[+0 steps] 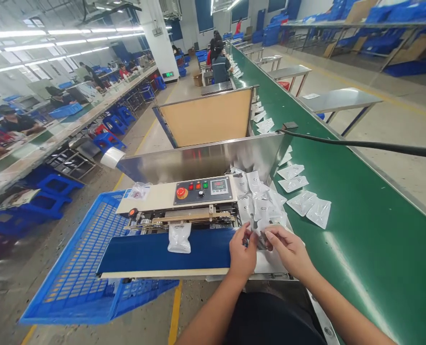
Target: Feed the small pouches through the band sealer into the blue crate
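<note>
Between my two hands is a small white pouch [261,226], partly covered by my fingers. My left hand [243,249] pinches its left side, and my right hand [287,247] has thumb and fingers closed at its right edge. Just beyond them lies a heap of similar white pouches [261,201] on the metal surface beside the band sealing machine [170,199]. Another white pouch [179,238] hangs with its top edge in the sealer's band, its body over the blue conveyor belt [137,254].
A long green conveyor [364,230] runs along my right, with several white pouches [319,213] near its left edge. A black cable [360,144] crosses above it. Below the sealer's left end stands a blue plastic crate [69,268]. A metal panel [198,160] rises behind the machine.
</note>
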`<state>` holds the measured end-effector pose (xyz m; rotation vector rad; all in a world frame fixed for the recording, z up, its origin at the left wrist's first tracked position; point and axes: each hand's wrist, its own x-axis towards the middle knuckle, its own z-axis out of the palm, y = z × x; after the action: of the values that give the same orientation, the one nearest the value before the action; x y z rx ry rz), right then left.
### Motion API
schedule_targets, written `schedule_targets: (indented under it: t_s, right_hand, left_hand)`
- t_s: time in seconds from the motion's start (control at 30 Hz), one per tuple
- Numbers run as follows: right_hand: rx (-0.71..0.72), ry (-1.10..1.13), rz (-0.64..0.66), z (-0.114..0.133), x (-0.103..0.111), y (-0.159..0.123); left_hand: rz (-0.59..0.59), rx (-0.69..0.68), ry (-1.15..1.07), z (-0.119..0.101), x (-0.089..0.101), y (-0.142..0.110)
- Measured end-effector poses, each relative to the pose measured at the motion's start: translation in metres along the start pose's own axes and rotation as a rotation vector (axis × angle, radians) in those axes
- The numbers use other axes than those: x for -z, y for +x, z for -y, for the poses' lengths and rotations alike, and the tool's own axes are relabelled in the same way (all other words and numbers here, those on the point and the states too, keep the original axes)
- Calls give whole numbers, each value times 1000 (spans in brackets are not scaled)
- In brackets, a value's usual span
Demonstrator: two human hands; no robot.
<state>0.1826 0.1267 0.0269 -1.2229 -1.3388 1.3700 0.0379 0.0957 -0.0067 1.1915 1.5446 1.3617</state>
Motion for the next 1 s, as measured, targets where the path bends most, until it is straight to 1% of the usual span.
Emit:
schedule_targets:
  t_s: [0.07,0.13,0.23,0.3,0.37,0.43,0.5,0.57,0.63,0.67,0.7,0.73,0.8,0.83,0.87,0.93,1.0]
  right_hand:
    - [-83,68,-18,-2,7,-4]
    - [-160,34,-58,-8,16,-4]
    - [-214,-119,-98,-23,29,2]
    - [-246,-156,-121,-34,32,13]
    - [-312,-127,-145,-44,26,26]
    - [-384,-90,-144,-50,11,40]
    - [-430,-74,-103,-53,-8,51]
    - [-454,-91,-18,-54,-23,61]
    - [-424,-156,43,-52,-28,76]
    - [-376,-213,33,-50,-27,86]
    - [-305,-284,-5,-48,-25,100]
    - [-216,-360,-71,-45,-22,116]
    - [-49,-497,-217,-39,-18,154]
    - [11,-554,-260,-35,-18,173]
    - [51,-598,-273,-30,-21,191]
    - [100,-644,-240,-20,-29,218]
    - [143,-650,-198,-8,-36,230]
  left_hand:
    - [42,-49,15,2,2,0]
    - [39,-60,12,6,4,-1]
    - [-54,47,10,17,6,0]
    - [-115,151,18,27,6,5]
    - [-166,261,-4,38,7,11]
    - [-213,366,-57,47,11,19]
    - [-260,439,-102,55,20,27]
    - [-297,458,-126,61,35,31]
    - [-326,443,-139,64,54,32]
    - [-344,434,-141,65,64,30]
    - [-376,423,-140,66,75,27]
    - [-422,407,-139,65,85,23]
    - [-540,355,-126,61,102,12]
    - [-600,320,-114,58,109,5]
    - [-647,284,-97,54,115,-3]
    - [-693,226,-57,47,122,-16]
    - [-692,183,-39,41,124,-25]
